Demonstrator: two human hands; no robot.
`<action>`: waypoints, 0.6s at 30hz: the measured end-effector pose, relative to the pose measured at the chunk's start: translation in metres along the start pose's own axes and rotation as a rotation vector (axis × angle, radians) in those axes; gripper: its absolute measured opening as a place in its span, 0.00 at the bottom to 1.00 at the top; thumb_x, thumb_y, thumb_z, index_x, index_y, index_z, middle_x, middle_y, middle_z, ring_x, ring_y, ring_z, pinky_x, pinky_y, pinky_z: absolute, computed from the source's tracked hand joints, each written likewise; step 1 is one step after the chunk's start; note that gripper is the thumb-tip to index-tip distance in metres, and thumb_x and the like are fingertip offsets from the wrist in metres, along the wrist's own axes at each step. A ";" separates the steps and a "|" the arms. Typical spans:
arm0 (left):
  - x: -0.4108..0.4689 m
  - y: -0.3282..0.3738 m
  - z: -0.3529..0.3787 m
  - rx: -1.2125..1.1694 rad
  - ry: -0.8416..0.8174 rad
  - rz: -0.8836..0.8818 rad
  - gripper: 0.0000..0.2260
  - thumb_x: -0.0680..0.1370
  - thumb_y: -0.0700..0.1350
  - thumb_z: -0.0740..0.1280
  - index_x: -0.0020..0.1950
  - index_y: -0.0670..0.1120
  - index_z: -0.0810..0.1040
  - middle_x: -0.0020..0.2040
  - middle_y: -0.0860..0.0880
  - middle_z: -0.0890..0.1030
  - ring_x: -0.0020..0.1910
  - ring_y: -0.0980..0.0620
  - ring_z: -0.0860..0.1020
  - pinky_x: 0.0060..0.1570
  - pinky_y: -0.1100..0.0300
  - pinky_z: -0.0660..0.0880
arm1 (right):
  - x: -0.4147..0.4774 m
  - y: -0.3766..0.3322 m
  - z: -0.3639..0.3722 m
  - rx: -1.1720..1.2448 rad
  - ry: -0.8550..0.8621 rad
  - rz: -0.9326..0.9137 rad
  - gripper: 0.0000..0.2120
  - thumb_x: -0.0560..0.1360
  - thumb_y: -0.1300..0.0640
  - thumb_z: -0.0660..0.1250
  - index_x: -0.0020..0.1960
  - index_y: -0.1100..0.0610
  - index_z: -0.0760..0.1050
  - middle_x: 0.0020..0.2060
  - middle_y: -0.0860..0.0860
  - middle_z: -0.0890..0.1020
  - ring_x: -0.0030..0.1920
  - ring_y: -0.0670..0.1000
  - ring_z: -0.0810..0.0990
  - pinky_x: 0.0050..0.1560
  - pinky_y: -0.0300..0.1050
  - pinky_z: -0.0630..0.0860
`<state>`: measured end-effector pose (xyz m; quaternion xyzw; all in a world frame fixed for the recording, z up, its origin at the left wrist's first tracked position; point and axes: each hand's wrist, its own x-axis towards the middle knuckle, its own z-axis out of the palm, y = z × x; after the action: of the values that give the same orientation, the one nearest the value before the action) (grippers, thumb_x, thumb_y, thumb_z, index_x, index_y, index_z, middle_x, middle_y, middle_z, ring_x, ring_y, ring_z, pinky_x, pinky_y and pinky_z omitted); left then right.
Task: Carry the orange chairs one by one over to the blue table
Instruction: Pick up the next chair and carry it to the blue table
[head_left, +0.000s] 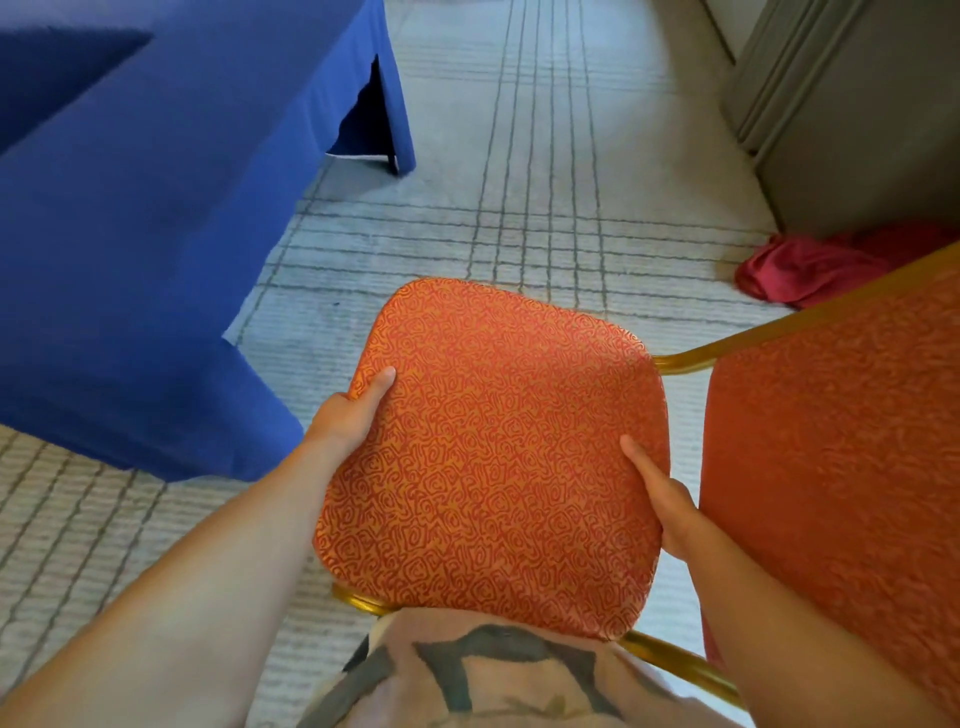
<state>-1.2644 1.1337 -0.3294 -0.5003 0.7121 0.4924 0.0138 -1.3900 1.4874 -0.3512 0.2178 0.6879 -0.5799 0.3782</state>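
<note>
Since left hand (345, 415) and right hand (670, 512) grip 2 sides of the chair (493, 447) — fingers likely beneath — it balances.

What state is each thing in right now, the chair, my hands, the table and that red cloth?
orange chair: held by its seat between both hands
left hand: grips the seat's left edge
right hand: grips the seat's right edge
blue table: draped in cloth, slit open at one corner
red cloth: crumpled on the floor
</note>
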 end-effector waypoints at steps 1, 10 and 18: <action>0.019 0.011 0.000 -0.005 -0.004 -0.005 0.51 0.58 0.80 0.59 0.62 0.40 0.77 0.59 0.41 0.79 0.58 0.41 0.77 0.55 0.55 0.70 | 0.015 -0.014 0.009 -0.002 0.003 0.001 0.46 0.59 0.33 0.75 0.70 0.57 0.72 0.58 0.57 0.82 0.57 0.58 0.81 0.64 0.58 0.74; 0.204 0.135 -0.024 -0.023 -0.009 0.057 0.45 0.65 0.76 0.60 0.62 0.38 0.77 0.59 0.37 0.79 0.59 0.40 0.76 0.52 0.55 0.68 | 0.129 -0.185 0.099 -0.017 0.068 -0.112 0.41 0.62 0.33 0.75 0.67 0.57 0.75 0.55 0.56 0.83 0.54 0.56 0.82 0.59 0.53 0.77; 0.335 0.244 -0.052 -0.023 0.030 0.090 0.53 0.57 0.81 0.55 0.62 0.39 0.76 0.60 0.38 0.78 0.58 0.39 0.76 0.50 0.53 0.66 | 0.213 -0.317 0.169 -0.013 0.073 -0.160 0.38 0.64 0.34 0.75 0.65 0.57 0.76 0.53 0.55 0.84 0.53 0.56 0.82 0.58 0.53 0.77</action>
<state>-1.5844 0.8662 -0.3066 -0.4750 0.7283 0.4933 -0.0248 -1.7104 1.2213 -0.3223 0.1808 0.7201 -0.5956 0.3067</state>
